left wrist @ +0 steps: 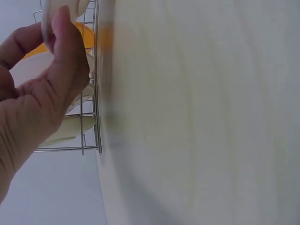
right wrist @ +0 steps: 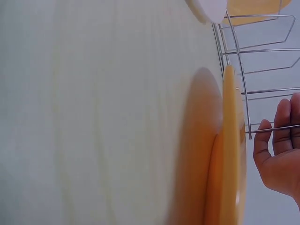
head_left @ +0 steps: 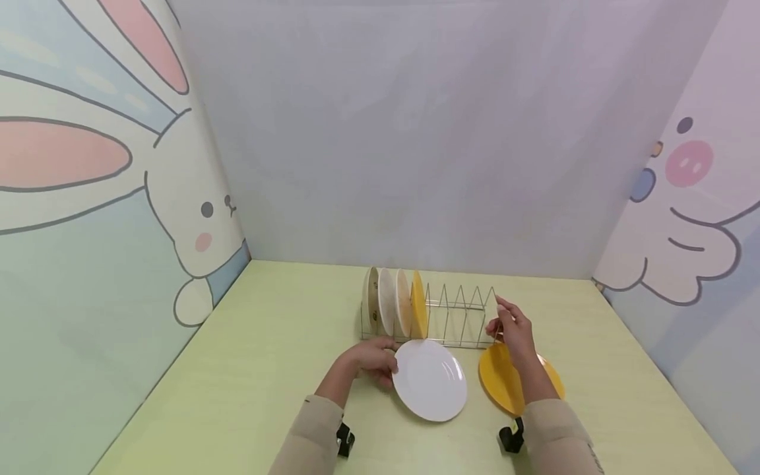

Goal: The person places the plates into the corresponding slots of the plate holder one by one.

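My left hand (head_left: 375, 359) pinches the left rim of a round white plate (head_left: 430, 380), thumb on its face, just in front of a wire dish rack (head_left: 456, 344). In the left wrist view the thumb and fingers of the left hand (left wrist: 51, 79) close on the plate's edge (left wrist: 47, 26). My right hand (head_left: 513, 330) holds the rack's right end, its fingers bent around the end wire in the right wrist view (right wrist: 281, 140). Under my right forearm lie yellow plates (head_left: 499, 379), one edge over another, partly hidden by the arm.
The rack's left slots hold several upright dishes: a beige one (head_left: 373, 300), white ones (head_left: 386, 303) and a yellow plate (head_left: 419, 307). Bare wire dividers fill its right half. A pale wall (head_left: 415, 165) stands behind the table (head_left: 249, 369), with cartoon-printed panels (head_left: 119, 297) at both sides.
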Demonstrator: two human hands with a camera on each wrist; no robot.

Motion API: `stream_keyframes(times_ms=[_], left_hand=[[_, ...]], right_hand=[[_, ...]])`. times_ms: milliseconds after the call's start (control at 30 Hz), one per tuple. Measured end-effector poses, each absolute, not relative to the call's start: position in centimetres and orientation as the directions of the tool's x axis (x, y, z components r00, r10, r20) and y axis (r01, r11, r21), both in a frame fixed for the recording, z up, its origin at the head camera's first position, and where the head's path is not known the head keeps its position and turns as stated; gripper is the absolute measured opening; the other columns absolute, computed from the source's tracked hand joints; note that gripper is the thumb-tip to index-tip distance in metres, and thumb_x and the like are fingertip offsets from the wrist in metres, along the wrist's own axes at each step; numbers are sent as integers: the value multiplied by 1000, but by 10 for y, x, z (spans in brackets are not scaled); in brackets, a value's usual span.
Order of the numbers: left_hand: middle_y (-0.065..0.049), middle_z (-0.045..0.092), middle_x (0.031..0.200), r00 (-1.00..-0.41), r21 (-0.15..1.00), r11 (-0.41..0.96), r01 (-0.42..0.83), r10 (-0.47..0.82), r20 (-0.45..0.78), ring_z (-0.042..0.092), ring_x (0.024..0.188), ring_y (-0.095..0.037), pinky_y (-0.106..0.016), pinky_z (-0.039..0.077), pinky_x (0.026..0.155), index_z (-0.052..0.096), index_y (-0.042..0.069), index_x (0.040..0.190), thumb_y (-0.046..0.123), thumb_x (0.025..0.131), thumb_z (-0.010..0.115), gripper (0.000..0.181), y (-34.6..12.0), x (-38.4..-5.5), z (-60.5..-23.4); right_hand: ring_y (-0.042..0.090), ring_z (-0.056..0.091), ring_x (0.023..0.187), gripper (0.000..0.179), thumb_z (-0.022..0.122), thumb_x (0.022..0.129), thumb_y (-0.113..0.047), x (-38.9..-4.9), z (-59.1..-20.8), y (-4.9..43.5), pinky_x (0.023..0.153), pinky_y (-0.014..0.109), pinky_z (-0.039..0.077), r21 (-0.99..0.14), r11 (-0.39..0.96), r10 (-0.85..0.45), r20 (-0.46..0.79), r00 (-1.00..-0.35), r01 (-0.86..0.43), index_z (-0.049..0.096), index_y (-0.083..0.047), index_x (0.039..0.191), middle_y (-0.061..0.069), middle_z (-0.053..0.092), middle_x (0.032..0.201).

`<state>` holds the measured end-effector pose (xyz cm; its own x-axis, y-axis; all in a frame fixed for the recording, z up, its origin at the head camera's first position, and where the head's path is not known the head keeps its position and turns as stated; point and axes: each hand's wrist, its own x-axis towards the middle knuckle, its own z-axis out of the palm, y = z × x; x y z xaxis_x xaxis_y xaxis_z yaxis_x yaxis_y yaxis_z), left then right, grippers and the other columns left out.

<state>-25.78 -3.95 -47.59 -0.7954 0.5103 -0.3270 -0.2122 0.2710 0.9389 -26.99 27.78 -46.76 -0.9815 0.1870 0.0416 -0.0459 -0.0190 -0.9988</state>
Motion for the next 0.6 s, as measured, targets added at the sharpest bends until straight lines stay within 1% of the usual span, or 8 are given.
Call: stream_keyframes(times_ms=[133,200,300,400,600], left_hand=[[-13,57,72,-802,953,192,-236,516,-302,56,56,-18,-28,48,47,55,0,108,-6,72,53,37,-38,-253,-473],[-13,57,73,-808,960,159,-232,519,-281,56,57,-19,-29,48,47,54,0,109,-5,73,52,37,-38,-249,-469],[-13,58,77,-829,973,127,-195,508,-233,59,62,-21,-35,51,51,53,-1,111,-4,74,51,37,-39,-241,-463],[-12,57,80,-850,982,124,-144,492,-187,60,65,-21,-38,53,55,52,0,113,-2,76,52,38,-41,-234,-456],[-11,56,83,-874,991,100,-85,471,-122,60,64,-21,-38,53,55,54,2,113,-2,75,53,39,-45,-230,-446]], right_hand=[[19,59,62,44,41,101,-24,-263,-456,274,66,30,52,-998,-45,173,32,-984,-40,39,-5,140,9,60,69],[19,59,62,44,40,101,-23,-261,-452,272,66,30,52,-998,-48,171,30,-985,-39,37,-4,141,10,60,68],[19,59,62,45,40,101,-22,-260,-452,272,67,31,52,-998,-49,169,26,-985,-35,36,-4,141,9,60,68],[19,59,62,45,40,101,-22,-260,-453,272,67,32,52,-998,-52,168,23,-985,-32,37,-4,141,10,60,68],[20,60,63,44,40,101,-22,-259,-453,273,68,32,52,-998,-53,169,30,-985,-39,37,-5,141,10,60,68]])
